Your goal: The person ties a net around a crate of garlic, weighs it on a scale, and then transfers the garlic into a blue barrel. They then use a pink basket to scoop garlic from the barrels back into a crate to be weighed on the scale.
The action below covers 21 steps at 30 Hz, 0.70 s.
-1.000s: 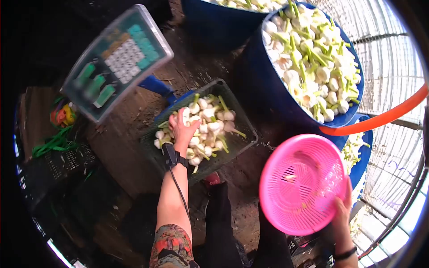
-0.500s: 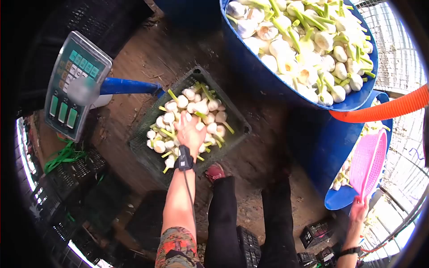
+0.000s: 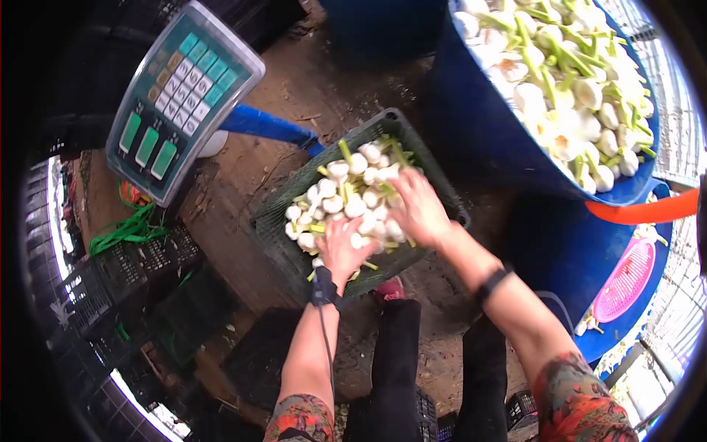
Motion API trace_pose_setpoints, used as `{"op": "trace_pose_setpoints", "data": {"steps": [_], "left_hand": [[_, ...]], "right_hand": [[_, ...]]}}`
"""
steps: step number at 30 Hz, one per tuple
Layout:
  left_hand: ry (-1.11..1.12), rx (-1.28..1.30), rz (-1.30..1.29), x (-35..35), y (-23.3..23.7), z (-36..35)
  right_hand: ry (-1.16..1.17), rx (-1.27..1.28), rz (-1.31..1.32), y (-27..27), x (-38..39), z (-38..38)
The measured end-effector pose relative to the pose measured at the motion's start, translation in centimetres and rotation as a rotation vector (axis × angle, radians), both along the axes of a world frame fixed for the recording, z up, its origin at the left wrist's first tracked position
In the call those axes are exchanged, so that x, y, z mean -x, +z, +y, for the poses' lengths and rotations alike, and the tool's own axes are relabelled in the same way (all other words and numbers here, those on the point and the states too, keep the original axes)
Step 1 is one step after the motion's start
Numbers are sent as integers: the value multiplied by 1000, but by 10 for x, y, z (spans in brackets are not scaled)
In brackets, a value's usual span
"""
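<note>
A dark green plastic crate (image 3: 283, 197) holds a heap of garlic bulbs (image 3: 355, 205) with trimmed green stems. My left hand (image 3: 346, 249) lies on the near side of the heap, fingers spread over the bulbs, a black device strapped at its wrist. At the right side of the heap my right hand (image 3: 420, 208) rests with its fingers apart, slightly blurred, touching bulbs. Neither hand visibly grips a bulb. In the lower blue barrel at the right lies a pink perforated basket (image 3: 626, 283), away from both hands.
A weighing scale display (image 3: 180, 99) on a blue post (image 3: 269, 127) stands left of the crate. The big blue barrel (image 3: 486, 110) full of garlic is at upper right, with an orange hose (image 3: 644, 211) below its rim. Black crates (image 3: 143, 261) with green twine sit at left.
My right hand has let go of the pink basket, now lying in the lower barrel, and has come over to the crate. My left hand has moved toward the near side of the heap.
</note>
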<state>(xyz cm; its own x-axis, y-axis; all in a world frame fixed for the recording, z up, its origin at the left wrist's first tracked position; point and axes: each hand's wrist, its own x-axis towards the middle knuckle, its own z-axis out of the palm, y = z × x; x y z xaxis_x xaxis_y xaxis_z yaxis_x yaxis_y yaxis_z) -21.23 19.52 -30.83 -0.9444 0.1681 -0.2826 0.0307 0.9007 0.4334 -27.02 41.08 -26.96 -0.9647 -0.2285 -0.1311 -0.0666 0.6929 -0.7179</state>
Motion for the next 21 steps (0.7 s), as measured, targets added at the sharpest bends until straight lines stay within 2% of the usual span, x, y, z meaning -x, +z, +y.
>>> {"op": "trace_pose_setpoints", "data": {"steps": [1,2,4,5,6,9,10,12,13,14,16,18,19,20,21], "left_hand": [[-6,37,23,-9,6,0],[32,89,-31,-18,11,-2],[12,101,-198,-37,8,-26],[42,11,-144,-47,8,-34],[-31,9,-94,-53,7,-43],[15,173,-178,-39,-6,-36],[33,248,-188,-34,-14,-34],[-11,307,-258,-11,-34,-34],[-9,350,-278,0,-38,-31],[-12,391,-320,-1,-33,-29],[-51,319,-350,-12,-19,-39],[31,294,-538,-10,29,-32],[16,237,-322,-11,27,-34],[10,231,-331,5,29,-29],[-7,12,-142,38,30,-20]], "right_hand": [[27,-146,98,-30,21,-15],[37,-321,-52,-33,37,-25],[140,-474,-234,-28,40,-34],[134,-461,-158,-35,27,-38],[271,-556,-151,-40,15,-37],[354,-465,-37,-38,-13,-38],[374,-479,-43,-52,-5,-36],[336,-448,-188,-87,29,-37],[375,-525,-223,-74,38,-46],[384,-527,-228,-75,26,-46],[238,-450,-142,-75,10,-43],[348,-548,-220,-46,-1,-42],[383,-551,-206,-34,-12,-41],[420,-553,-195,-27,-23,-40],[432,-536,-115,-35,-33,-38]]}}
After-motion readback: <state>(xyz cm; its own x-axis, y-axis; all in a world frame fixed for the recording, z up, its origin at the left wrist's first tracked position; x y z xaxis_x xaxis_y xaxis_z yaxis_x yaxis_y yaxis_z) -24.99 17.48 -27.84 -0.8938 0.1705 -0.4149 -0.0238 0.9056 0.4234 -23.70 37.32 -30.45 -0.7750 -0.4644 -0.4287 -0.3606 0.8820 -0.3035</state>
